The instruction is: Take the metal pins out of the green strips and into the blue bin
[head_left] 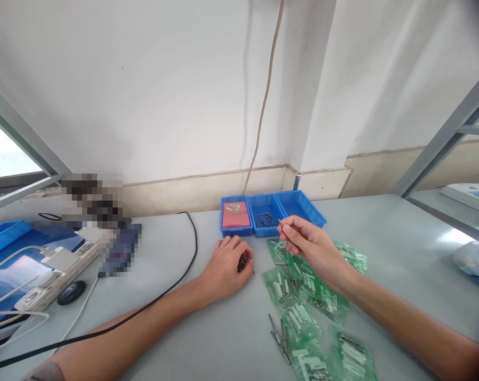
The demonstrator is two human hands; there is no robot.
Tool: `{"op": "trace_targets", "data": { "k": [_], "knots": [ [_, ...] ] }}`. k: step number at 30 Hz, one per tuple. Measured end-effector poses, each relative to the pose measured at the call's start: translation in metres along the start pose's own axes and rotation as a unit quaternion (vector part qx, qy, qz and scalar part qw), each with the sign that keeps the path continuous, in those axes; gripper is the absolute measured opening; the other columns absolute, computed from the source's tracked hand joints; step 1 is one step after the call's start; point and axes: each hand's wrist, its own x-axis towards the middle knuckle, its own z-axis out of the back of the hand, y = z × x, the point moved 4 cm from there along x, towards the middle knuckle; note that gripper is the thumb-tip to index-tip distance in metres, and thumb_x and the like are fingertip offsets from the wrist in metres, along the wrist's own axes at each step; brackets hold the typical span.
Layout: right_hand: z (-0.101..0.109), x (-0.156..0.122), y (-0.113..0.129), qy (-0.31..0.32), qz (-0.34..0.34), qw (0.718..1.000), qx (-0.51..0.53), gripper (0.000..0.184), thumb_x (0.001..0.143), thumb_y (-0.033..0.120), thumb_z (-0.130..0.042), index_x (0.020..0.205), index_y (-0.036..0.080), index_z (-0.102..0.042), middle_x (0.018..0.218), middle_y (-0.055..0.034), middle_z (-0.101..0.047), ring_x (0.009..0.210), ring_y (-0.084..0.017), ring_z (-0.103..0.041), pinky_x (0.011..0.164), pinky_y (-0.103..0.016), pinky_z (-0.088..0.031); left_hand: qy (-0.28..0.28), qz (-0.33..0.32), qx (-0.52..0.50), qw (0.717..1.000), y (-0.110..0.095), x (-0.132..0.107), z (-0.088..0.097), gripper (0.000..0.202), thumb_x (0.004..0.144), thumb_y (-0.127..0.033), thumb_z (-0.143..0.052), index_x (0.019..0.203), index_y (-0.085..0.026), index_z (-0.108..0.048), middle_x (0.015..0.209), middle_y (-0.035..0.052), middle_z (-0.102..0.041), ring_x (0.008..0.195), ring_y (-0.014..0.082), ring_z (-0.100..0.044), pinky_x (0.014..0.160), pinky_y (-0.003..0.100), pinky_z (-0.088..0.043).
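Curling around a bunch of metal pins (pixel 243 262), the left hand (pixel 228 266) is resting on the desk (pixel 223 338) in a partly closed cup, just in front of the left blue bin (pixel 237 231). The right hand (pixel 311 243) is pinching one thin pin (pixel 280 224) between thumb and forefinger, its other fingers bending loosely, at the front of the middle blue bin (pixel 266 232), which is holding more pins. Green plastic bags (pixel 301 320) are lying beneath and around it, with loose pins (pixel 280 347) resting beside them.
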Motion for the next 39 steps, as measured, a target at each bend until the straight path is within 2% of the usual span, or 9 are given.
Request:
{"op": "trace_targets", "data": {
  "k": [10,20,23,28,34,39],
  "knots": [
    [0.004,0.001,-0.003,-0.018,0.012,1.000,0.012,0.031,0.100,0.056,-0.068,0.105,0.026,-0.065,0.093,0.0011,-0.060,0.064,-0.011,-0.043,0.062,-0.028,-0.039,0.003,0.000,-0.002,1.000,0.004,0.000,-0.002,0.006,0.097,-0.018,-0.064,0.100,-0.022,-0.062,0.106,0.0036,-0.064,0.101,0.0249,-0.057,0.087,0.040,-0.040],
    [0.004,0.001,-0.004,-0.023,0.016,1.000,-0.011,0.034,0.097,0.059,-0.070,0.105,0.026,-0.064,0.093,0.0011,-0.060,0.064,-0.013,-0.045,0.062,-0.029,-0.039,0.002,0.003,-0.008,1.000,0.005,0.000,-0.003,0.004,0.099,-0.020,-0.064,0.100,-0.023,-0.062,0.107,0.0034,-0.065,0.101,0.0249,-0.057,0.089,0.041,-0.040],
    [0.004,0.001,-0.004,-0.026,0.011,0.999,-0.029,0.033,0.097,0.058,-0.069,0.107,0.027,-0.062,0.087,0.0021,-0.060,0.064,-0.014,-0.046,0.062,-0.030,-0.038,0.005,0.005,-0.010,1.000,0.005,0.001,-0.004,0.004,0.100,-0.019,-0.063,0.100,-0.023,-0.062,0.108,0.0035,-0.065,0.102,0.0250,-0.058,0.089,0.041,-0.040],
    [0.002,-0.001,0.000,-0.029,0.008,0.997,-0.070,0.031,0.098,0.057,-0.067,0.104,0.028,-0.059,0.067,0.0054,-0.049,0.064,-0.017,-0.047,0.064,-0.031,-0.036,0.004,0.010,-0.014,1.000,0.005,0.001,-0.004,0.003,0.100,-0.020,-0.064,0.100,-0.023,-0.063,0.107,0.0034,-0.065,0.102,0.0251,-0.058,0.088,0.041,-0.040],
    [0.000,-0.003,0.008,-0.018,0.030,0.995,-0.094,0.027,0.097,0.054,-0.068,0.097,0.028,-0.059,0.073,0.0040,-0.051,0.065,-0.018,-0.048,0.063,-0.032,-0.037,0.003,0.009,-0.024,1.000,0.005,0.001,-0.003,0.003,0.100,-0.020,-0.065,0.102,-0.023,-0.063,0.110,0.0037,-0.064,0.103,0.0247,-0.058,0.089,0.041,-0.041],
    [0.001,-0.002,0.005,-0.011,0.035,0.995,-0.093,0.027,0.098,0.053,-0.068,0.096,0.028,-0.059,0.072,0.0046,-0.049,0.065,-0.018,-0.048,0.063,-0.032,-0.037,0.005,0.004,-0.029,1.000,0.005,0.000,-0.003,0.004,0.103,-0.020,-0.060,0.103,-0.023,-0.063,0.113,0.0057,-0.064,0.104,0.0251,-0.058,0.091,0.042,-0.043]
  ]
}}
